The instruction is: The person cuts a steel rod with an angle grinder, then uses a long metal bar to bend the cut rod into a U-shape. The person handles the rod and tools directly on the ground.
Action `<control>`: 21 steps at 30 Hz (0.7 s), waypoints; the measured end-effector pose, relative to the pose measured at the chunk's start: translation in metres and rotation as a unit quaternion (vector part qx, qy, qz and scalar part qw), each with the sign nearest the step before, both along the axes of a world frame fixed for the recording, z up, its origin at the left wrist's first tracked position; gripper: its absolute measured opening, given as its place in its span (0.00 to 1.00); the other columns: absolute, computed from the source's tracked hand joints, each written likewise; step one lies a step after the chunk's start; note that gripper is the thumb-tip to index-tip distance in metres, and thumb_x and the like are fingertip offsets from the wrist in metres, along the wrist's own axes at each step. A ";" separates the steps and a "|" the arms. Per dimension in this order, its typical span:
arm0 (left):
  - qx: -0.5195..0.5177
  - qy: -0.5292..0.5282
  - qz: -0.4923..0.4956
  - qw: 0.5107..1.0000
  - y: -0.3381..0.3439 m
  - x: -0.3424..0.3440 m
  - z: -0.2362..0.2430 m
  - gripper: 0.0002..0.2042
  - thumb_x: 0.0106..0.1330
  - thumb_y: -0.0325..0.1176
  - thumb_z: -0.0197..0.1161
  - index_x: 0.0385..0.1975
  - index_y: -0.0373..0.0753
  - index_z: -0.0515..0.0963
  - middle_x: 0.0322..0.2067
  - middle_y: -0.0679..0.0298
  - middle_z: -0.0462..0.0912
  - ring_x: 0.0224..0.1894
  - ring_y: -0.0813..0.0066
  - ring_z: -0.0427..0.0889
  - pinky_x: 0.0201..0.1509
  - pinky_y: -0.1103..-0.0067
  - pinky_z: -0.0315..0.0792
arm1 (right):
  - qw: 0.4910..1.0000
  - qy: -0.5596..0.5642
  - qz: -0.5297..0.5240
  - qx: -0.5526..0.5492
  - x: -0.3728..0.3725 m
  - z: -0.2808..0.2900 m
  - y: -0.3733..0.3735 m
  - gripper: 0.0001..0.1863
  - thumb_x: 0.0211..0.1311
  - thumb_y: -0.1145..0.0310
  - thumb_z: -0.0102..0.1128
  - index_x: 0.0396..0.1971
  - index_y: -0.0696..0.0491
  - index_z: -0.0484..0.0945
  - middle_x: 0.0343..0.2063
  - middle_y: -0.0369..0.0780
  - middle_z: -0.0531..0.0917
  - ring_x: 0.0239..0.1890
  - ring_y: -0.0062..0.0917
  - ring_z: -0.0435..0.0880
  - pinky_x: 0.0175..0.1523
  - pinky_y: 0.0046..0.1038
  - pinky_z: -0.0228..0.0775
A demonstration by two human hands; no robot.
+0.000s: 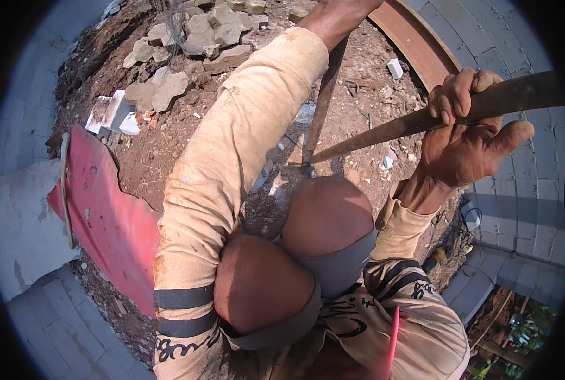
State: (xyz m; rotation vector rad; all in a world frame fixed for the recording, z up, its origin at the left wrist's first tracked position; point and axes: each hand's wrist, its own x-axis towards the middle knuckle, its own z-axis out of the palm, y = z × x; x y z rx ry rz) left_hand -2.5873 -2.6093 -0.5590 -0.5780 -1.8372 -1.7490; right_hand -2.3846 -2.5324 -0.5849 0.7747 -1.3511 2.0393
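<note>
My right hand (469, 142) is closed round a long rusty brown pole (383, 130), its fingers curled over the top and the thumb sticking out. The pole slants down leftward to the dirt just beyond my knees. There its low end meets a second dark bar (325, 95), which rises toward my left forearm (334, 20). That arm stretches across to the top edge, where the picture cuts off my left hand. Whether it holds the second bar cannot be seen.
Broken paving stones (200, 31) are heaped at the far left, near white block pieces (113, 114). A torn red sheet (108, 209) lies at left. Grey block walls (516, 183) surround the rubble-strewn dirt (149, 152). A brown board (418, 41) leans at the far right.
</note>
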 end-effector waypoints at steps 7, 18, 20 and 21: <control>-0.029 -0.004 -0.064 0.998 0.025 0.013 0.004 0.25 0.74 0.48 0.59 0.32 0.25 0.82 0.25 0.34 0.83 0.34 0.36 0.87 0.35 0.56 0.81 | 0.994 0.015 -0.108 0.009 0.118 -0.019 -0.015 0.34 0.73 0.32 0.46 0.46 0.54 0.70 0.26 0.40 0.73 0.24 0.25 0.70 0.31 0.30 0.67; -0.012 0.126 0.011 0.992 0.024 0.020 0.004 0.25 0.73 0.50 0.60 0.33 0.27 0.80 0.21 0.42 0.84 0.27 0.42 0.87 0.31 0.58 0.81 | 0.981 0.014 -0.194 -0.006 0.172 -0.012 -0.067 0.33 0.76 0.32 0.34 0.33 0.50 0.65 0.20 0.39 0.72 0.19 0.25 0.68 0.28 0.32 0.66; -0.010 0.074 0.013 0.997 0.016 0.010 -0.003 0.25 0.73 0.51 0.60 0.32 0.28 0.80 0.20 0.44 0.83 0.26 0.44 0.87 0.29 0.59 0.80 | 0.983 0.010 -0.185 -0.003 0.164 -0.018 -0.068 0.32 0.76 0.33 0.34 0.33 0.51 0.66 0.20 0.39 0.72 0.19 0.26 0.68 0.29 0.33 0.66; 0.018 0.073 0.026 0.997 0.011 0.005 -0.009 0.26 0.73 0.52 0.59 0.32 0.28 0.80 0.19 0.45 0.83 0.25 0.44 0.87 0.28 0.60 0.80 | 0.982 -0.017 -0.188 -0.008 0.165 -0.022 -0.070 0.32 0.77 0.34 0.35 0.32 0.51 0.66 0.20 0.39 0.72 0.19 0.26 0.68 0.30 0.34 0.66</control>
